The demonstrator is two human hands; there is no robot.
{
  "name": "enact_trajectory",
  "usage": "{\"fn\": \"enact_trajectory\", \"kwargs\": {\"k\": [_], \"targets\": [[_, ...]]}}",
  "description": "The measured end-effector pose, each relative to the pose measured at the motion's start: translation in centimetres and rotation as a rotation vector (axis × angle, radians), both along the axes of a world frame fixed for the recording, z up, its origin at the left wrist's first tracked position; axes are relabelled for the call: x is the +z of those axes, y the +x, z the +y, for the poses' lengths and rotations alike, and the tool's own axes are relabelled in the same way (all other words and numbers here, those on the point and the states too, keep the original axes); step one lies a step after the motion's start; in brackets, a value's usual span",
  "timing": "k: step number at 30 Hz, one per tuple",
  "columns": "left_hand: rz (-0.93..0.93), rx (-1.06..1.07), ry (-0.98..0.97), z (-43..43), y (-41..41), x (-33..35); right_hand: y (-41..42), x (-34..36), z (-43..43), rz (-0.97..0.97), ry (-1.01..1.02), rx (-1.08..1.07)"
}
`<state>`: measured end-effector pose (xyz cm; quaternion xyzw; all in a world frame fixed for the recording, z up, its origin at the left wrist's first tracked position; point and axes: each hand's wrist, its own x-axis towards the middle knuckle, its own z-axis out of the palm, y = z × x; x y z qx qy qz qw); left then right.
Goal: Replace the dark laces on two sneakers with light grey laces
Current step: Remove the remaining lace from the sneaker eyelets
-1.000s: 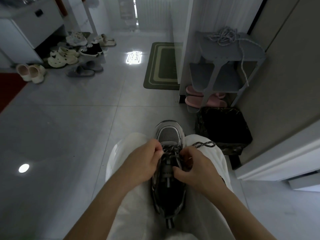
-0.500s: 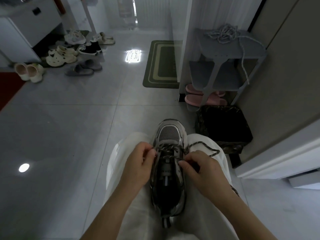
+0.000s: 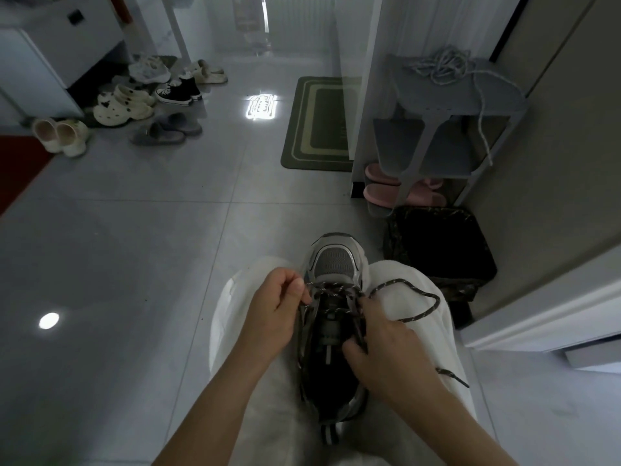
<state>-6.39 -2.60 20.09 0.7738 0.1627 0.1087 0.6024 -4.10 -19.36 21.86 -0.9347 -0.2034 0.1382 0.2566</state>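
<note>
A grey and black sneaker (image 3: 332, 260) lies on the person's lap, wedged between the thighs in white trousers (image 3: 232, 307), its mesh toe pointing away and its heel tab towards the body. The dark lace (image 3: 426, 311) is only threaded through the eyelets nearest the toe. A slack loop of it arcs out over the right thigh, and one loose end lies further back on that thigh. The left hand (image 3: 272, 311) is curled at the left side of the lacing, thumb and fingertips pinching the lace by the front eyelets. The right hand (image 3: 386, 344) is bent over the right eyelet row, its fingers hooked on the lace there. The light grey laces (image 3: 443, 67) sit in a tangle on top of the grey shoe rack (image 3: 420, 95), well apart from the sneaker, with one strand hanging down the rack's right side. Pink slippers (image 3: 379, 193) lie under the rack.
</note>
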Motion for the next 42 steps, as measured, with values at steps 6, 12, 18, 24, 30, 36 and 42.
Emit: {"fn": "enact_trajectory", "kwargs": {"k": [6, 12, 18, 24, 30, 36, 42], "targets": [[-0.030, -0.059, 0.031, -0.4, 0.6, -0.1, 0.8, -0.8, -0.5, 0.011, 0.027, 0.033], [-0.013, -0.052, 0.062, -1.1, 0.8, -0.6, 0.8, -1.4, -1.0, 0.009, 0.034, 0.012], [0.081, -0.012, -0.096, -0.1, 0.2, -1.4, 1.2, -1.9, -0.9, 0.016, 0.084, 0.009], [0.099, -0.020, 0.199, -0.6, -0.7, -2.5, 1.3, -2.1, -1.0, 0.015, 0.093, 0.007], [-0.032, 0.244, 0.060, 0.5, 0.4, 1.4, 1.5, -1.5, -1.1, -0.175, 0.087, -0.035], [0.044, 0.172, 0.049, -0.4, 0.5, 1.8, 1.9, -1.5, 1.6, -0.506, 0.198, 0.088], [0.017, 0.119, -0.021, -0.2, -0.4, 1.1, 3.2, -1.2, 4.1, -0.322, 0.152, 0.090]]}}
